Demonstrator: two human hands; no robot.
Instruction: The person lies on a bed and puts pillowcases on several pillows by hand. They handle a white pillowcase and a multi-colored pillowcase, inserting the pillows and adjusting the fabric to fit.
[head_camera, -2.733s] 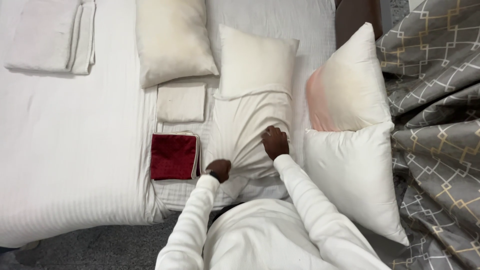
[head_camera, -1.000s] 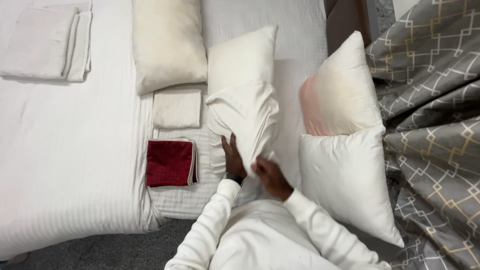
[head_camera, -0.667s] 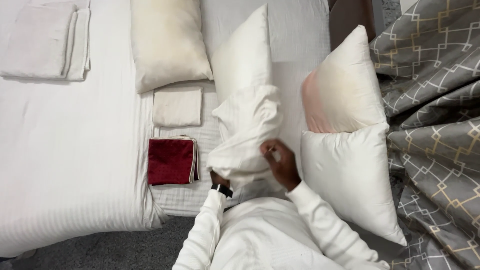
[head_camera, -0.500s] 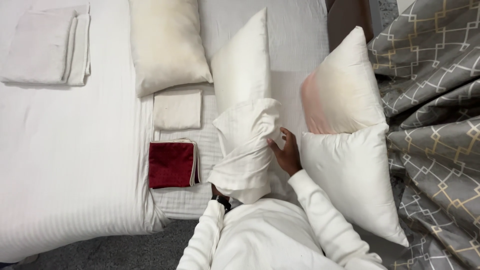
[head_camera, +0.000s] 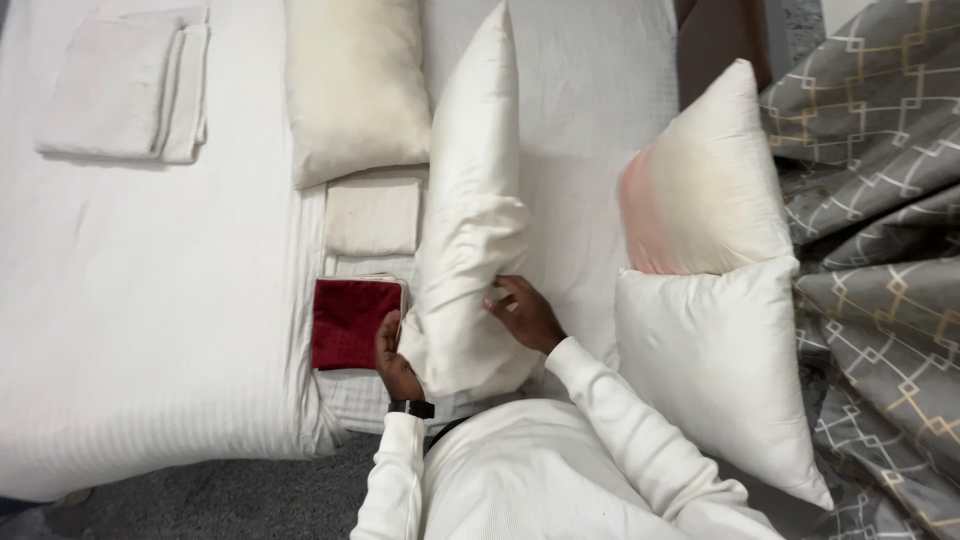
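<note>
Where both hands meet at the near bed edge, left hand (head_camera: 394, 352) cups the bunched lower end of a long cream satin pillow in a white pillowcase (head_camera: 470, 240), fingers closed on cloth. Right hand (head_camera: 525, 314) pinches the case's right side, wrist bent inward. Pillow stands on edge over the white striped bed (head_camera: 150, 300). Just left: folded dark-red velvet cloth (head_camera: 346, 322). Right: plump white pillow (head_camera: 715, 370).

Both hands (head_camera: 398, 358) (head_camera: 527, 313) around upright pillow (head_camera: 470, 230)
</note>
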